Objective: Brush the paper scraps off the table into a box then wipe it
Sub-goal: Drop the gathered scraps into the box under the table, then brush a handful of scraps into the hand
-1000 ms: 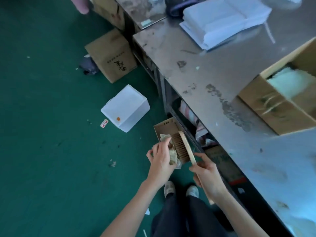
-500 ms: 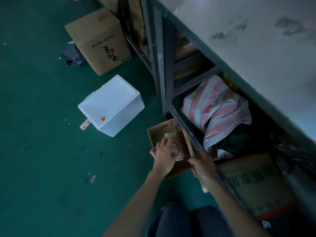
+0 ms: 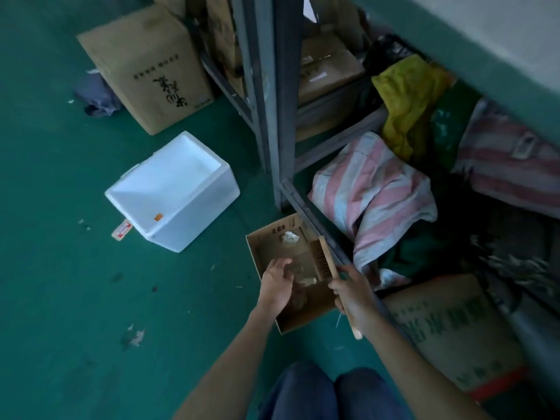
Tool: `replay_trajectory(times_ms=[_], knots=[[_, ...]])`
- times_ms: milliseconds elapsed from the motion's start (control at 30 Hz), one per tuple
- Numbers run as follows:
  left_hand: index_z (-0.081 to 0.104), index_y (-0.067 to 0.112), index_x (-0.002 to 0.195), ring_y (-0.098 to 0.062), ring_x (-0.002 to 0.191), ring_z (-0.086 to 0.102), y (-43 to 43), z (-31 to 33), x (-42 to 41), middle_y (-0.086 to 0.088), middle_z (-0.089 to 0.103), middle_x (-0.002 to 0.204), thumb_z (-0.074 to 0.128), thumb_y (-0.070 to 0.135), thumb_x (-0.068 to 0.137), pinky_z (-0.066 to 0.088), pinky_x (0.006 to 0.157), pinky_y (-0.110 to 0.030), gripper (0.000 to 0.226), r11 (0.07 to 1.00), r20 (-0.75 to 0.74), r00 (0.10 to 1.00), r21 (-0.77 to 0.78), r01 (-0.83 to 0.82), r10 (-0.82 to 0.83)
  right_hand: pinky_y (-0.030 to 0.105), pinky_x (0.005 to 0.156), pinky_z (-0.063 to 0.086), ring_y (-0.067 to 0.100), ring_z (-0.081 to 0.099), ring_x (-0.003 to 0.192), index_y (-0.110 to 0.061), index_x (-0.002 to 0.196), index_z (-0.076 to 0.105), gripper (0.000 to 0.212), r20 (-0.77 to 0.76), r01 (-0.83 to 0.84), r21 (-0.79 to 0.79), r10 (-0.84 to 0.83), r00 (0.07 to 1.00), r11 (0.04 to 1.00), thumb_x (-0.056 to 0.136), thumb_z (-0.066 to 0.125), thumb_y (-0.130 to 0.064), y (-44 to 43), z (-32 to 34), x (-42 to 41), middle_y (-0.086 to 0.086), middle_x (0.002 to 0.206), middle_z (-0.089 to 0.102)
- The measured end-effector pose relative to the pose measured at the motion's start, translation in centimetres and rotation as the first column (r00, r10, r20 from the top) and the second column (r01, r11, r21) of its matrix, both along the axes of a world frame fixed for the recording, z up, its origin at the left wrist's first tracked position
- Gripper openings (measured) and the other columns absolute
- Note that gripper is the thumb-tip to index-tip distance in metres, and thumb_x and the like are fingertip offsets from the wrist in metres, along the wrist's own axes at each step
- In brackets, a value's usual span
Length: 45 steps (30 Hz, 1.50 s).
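Dumping pale paper scraps (image 3: 306,280) into the open brown cardboard box (image 3: 257,253) on the floor: our left hand (image 3: 277,283) is spread empty, right hand (image 3: 351,291) grips the wooden-handled brush (image 3: 325,257). Light scraps could drift past the rim.

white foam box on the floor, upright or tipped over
Tipped. The white foam box lies on its side on the green floor, its open mouth facing sideways and nothing visible inside.

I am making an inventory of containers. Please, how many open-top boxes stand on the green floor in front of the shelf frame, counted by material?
Cardboard, open top: 1, the small box under the left hand and the brush in the right hand
White foam, open top: 1
Total: 2
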<state>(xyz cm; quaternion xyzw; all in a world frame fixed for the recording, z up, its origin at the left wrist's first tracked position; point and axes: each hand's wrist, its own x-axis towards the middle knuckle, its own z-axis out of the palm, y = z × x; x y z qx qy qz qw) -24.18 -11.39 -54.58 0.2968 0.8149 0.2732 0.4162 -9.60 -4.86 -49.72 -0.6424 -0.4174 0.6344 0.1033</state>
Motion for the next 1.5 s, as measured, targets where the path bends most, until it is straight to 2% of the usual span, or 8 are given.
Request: replay_trajectory(times_ms=[233,300,533,867,1067,1233,1367,1500], knots=[[0.059,0.010,0.121,-0.022,0.115,0.056,-1.1,8.2,1.0,-0.008,0.059,0.126,0.046,0.009,0.097,0.042,0.097,-0.028,0.028,0.986,0.116,0.980,0.024,-0.167,0.163,0.023,0.040,0.032,0.014,0.042,0.041,-0.018,0.116,0.058,0.038,-0.027,0.051,-0.052,-0.053,0.998,0.997,0.082,0.056,-0.001,-1.0,7.6,1.1,0.006,0.066,0.054],[0.060,0.009,0.118,-0.022,0.112,0.058,-2.1,11.6,1.6,-0.008,0.062,0.121,0.045,0.009,0.097,0.044,0.097,-0.031,0.026,0.976,0.151,0.965,0.019,-0.218,0.213,0.024,0.041,0.031,0.015,0.042,0.041,-0.017,0.112,0.058,0.035,-0.057,0.057,-0.072,-0.062,0.996,0.996,0.082,0.055,0.001,-2.1,11.0,1.5,0.005,0.064,0.054],[0.060,0.015,0.103,-0.016,0.101,0.060,-5.9,23.8,2.9,-0.006,0.066,0.110,0.044,0.010,0.097,0.040,0.080,-0.015,0.017,0.971,0.176,0.957,0.033,-0.238,0.229,0.023,0.041,0.028,0.016,0.040,0.039,-0.025,0.096,0.057,0.032,-0.123,0.042,-0.136,-0.059,0.991,0.990,0.081,0.055,0.004,-6.8,22.9,2.4,0.000,0.054,0.055],[0.059,0.026,0.098,-0.012,0.098,0.064,-11.6,38.7,5.3,0.003,0.067,0.105,0.044,0.016,0.096,0.049,0.094,-0.039,0.019,0.935,0.187,0.937,0.143,-0.325,0.296,0.025,0.041,0.029,0.018,0.040,0.043,-0.015,0.111,0.058,0.036,-0.276,-0.069,-0.067,0.048,0.960,0.995,0.080,0.055,0.003,-12.7,38.6,5.9,0.006,0.070,0.052],[0.063,0.025,0.102,-0.010,0.101,0.064,-11.3,44.4,7.7,0.006,0.068,0.107,0.046,0.022,0.095,0.050,0.092,-0.036,0.018,0.940,0.217,0.956,0.235,-0.247,0.197,0.026,0.041,0.031,0.018,0.040,0.041,-0.020,0.108,0.062,0.035,-0.354,0.017,0.058,0.005,0.935,0.998,0.083,0.055,0.004,-14.1,44.1,9.8,-0.008,0.057,0.055],[0.063,0.020,0.105,-0.003,0.100,0.063,-9.3,47.7,12.4,0.007,0.068,0.108,0.045,0.019,0.097,0.050,0.090,-0.026,0.019,0.948,0.218,0.976,0.310,-0.077,0.008,0.024,0.040,0.030,0.020,0.038,0.042,-0.019,0.106,0.063,0.034,-0.379,0.219,0.119,-0.159,0.911,0.968,0.083,0.054,0.005,-14.2,46.2,15.2,0.006,0.069,0.050],[0.061,0.022,0.108,-0.007,0.103,0.062,-7.0,49.0,17.3,0.008,0.066,0.108,0.045,0.022,0.097,0.048,0.090,-0.026,0.019,0.933,0.183,0.971,0.351,0.083,-0.156,0.026,0.043,0.027,0.019,0.035,0.039,-0.017,0.103,0.062,0.034,-0.399,0.388,0.129,-0.310,0.863,0.913,0.082,0.052,0.009,-13.8,47.1,20.5,0.000,0.063,0.055],[0.058,0.020,0.114,-0.008,0.105,0.060,-4.6,49.6,23.3,0.004,0.064,0.113,0.046,0.024,0.098,0.046,0.089,-0.020,0.021,0.894,0.133,0.940,0.372,0.248,-0.315,0.026,0.042,0.024,0.020,0.032,0.041,-0.018,0.099,0.062,0.037,-0.383,0.531,0.146,-0.448,0.808,0.834,0.080,0.050,0.011,-13.4,48.1,26.8,0.010,0.065,0.044]])
